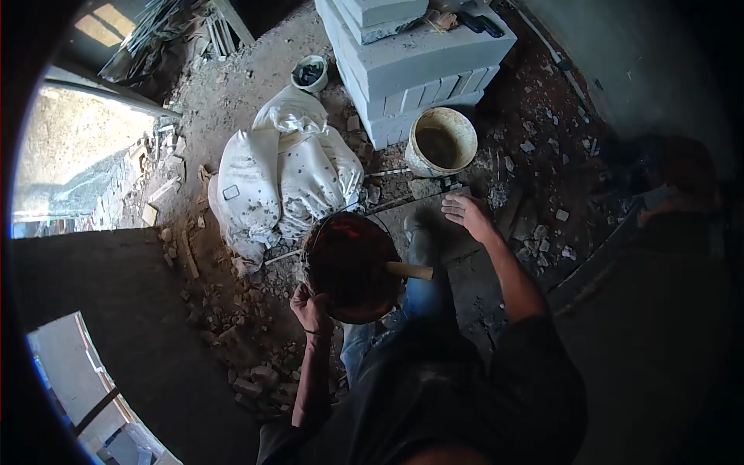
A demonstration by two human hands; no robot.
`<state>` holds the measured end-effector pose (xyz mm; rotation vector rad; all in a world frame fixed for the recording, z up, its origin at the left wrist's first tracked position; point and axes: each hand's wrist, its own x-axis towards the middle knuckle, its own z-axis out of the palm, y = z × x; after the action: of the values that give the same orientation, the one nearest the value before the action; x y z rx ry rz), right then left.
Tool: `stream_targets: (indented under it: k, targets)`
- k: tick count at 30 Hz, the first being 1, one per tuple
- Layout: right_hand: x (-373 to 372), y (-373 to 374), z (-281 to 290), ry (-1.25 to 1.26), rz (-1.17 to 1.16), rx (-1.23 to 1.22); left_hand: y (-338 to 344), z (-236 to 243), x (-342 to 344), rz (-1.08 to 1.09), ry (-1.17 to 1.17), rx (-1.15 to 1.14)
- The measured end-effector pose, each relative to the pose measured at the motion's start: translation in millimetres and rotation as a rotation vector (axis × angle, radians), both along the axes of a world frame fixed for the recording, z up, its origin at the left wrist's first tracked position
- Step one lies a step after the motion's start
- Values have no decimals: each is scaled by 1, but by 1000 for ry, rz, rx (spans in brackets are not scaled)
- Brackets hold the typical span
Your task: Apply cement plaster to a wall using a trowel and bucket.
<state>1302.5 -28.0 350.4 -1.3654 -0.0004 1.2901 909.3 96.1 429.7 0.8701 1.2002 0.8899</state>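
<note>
My left hand point(311, 311) grips the near-left rim of a dark bucket point(341, 298), which I carry in front of my body. Out of the bucket, over its right side, sticks a light wooden handle point(411, 270); whatever it belongs to is hidden in the dark inside. My right hand point(466, 214) is raised to the right of the bucket, fingers stretched out, with nothing in it. Just beyond that hand stands a pale, stained bucket point(442, 142) on the floor, with some greyish contents at its bottom.
White dusty sacks point(287, 170) lie ahead on the left, with a small white bucket point(310, 74) behind them. White blocks point(426, 58) are stacked at the far middle, a dark tool point(480, 25) on top. Rubble point(256, 380) covers the floor by a low dark wall point(101, 294).
</note>
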Motion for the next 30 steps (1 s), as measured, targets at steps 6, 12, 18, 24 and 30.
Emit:
stream_targets:
  k: [6, 12, 18, 24, 30]
  targets:
    - [131, 17, -170, 151, -139, -51, 29, -84, 88, -109, 208, -32]
    - [227, 88, -387, -384, 249, -338, 40, -169, 183, 85, 420, -231]
    - [275, 130, -569, -992, 784, -643, 34, -253, 221, 150, 482, -275]
    - [341, 93, -656, -528, 520, -451, 30, -303, 269, -78, 644, -209]
    - [233, 206, -489, 875, 227, 177, 39, -302, 250, -9, 592, -90]
